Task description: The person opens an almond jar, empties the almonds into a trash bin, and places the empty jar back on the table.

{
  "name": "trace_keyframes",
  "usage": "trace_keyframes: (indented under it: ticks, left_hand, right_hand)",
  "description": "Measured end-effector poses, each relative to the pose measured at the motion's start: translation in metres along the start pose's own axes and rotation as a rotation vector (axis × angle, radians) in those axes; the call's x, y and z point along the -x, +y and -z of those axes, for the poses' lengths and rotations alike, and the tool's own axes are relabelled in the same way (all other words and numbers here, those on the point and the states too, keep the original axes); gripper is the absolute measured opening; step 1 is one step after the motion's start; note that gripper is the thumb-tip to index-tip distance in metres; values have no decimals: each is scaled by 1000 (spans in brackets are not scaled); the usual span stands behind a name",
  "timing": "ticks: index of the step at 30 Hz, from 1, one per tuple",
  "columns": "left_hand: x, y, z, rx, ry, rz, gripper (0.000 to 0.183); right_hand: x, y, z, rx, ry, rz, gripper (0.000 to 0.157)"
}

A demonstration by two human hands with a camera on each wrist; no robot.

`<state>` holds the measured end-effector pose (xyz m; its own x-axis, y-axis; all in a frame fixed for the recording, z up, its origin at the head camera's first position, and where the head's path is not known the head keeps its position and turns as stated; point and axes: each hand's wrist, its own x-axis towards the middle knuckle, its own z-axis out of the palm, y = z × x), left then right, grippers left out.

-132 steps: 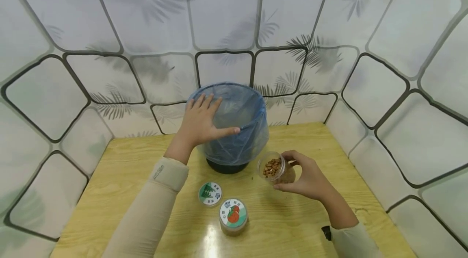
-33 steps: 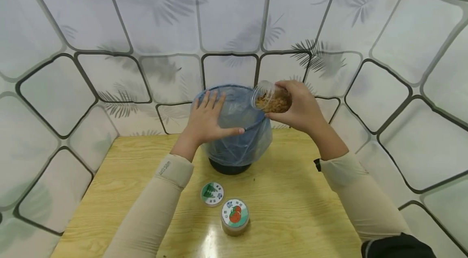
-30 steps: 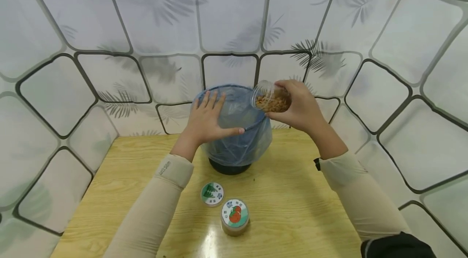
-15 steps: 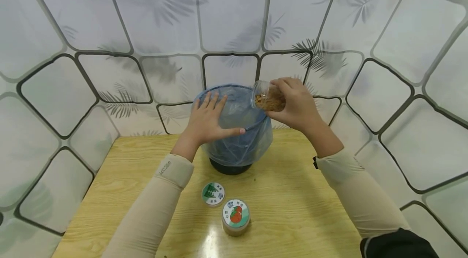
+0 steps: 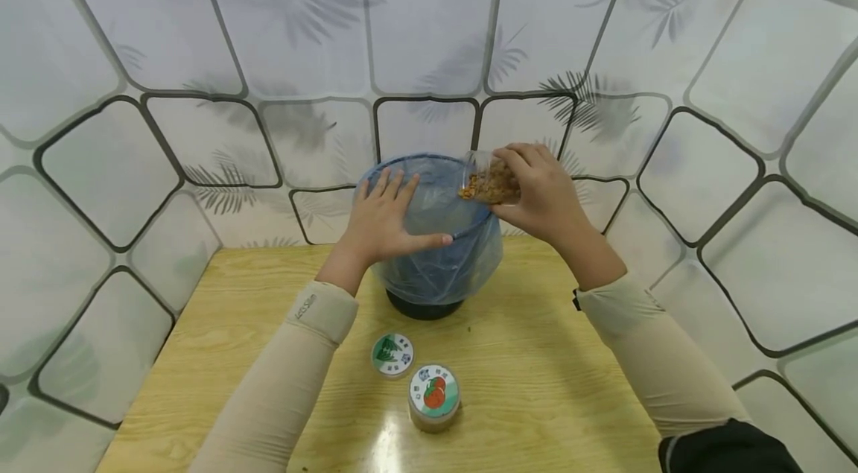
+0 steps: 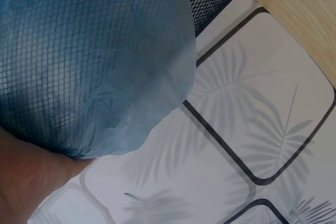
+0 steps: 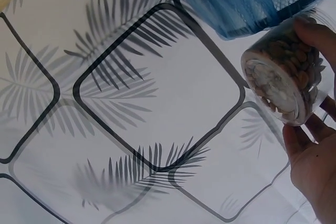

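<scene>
In the head view my left hand [image 5: 378,227] lies spread with straight fingers on the left rim of a mesh trash bin [image 5: 424,309] lined with a blue plastic bag [image 5: 442,264]. My right hand [image 5: 546,194] grips a clear plastic jar [image 5: 497,181] of brown nuts that look like almonds. It is tipped sideways, its mouth facing left over the bin's right side. Nuts gather at the mouth. The right wrist view shows the base of the jar [image 7: 281,77] and the fingers around it. Only part of the left hand [image 6: 31,177] shows beside the bag in the left wrist view.
On the wooden table [image 5: 536,369] in front of the bin lies a round lid [image 5: 392,354] with a green vegetable picture. Beside it stands a closed jar [image 5: 434,398] with a tomato picture on its lid. Patterned walls [image 5: 429,26] enclose the back and sides.
My right hand has lifted the jar from above the table to the bin's rim and tilted it further, so the nuts have slid towards its mouth. My left hand has stayed on the rim.
</scene>
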<state>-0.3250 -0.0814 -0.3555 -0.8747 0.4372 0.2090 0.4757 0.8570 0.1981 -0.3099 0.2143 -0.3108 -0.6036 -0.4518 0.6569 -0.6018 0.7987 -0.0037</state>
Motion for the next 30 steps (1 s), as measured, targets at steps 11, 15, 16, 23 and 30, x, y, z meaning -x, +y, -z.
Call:
trace_keyframes:
  ticks: [11,15,16,23,30]
  left_hand:
    - [0,1,0,-7,0,2,125]
    - [1,2,0,-10,-1,4,124]
    - [1,2,0,-12,-1,5,124]
    - [0,3,1,-8,-3,3,124]
    - [1,2,2,0,-7,6,123]
  right_hand:
    - [0,0,-5,67,44,99,86]
    - [0,-1,-4,68,38,91,88]
    - [0,-1,-4,69,34,88,88]
    - [1,1,-3,84,25,82,87]
    - [1,2,-4,85,46,83,87]
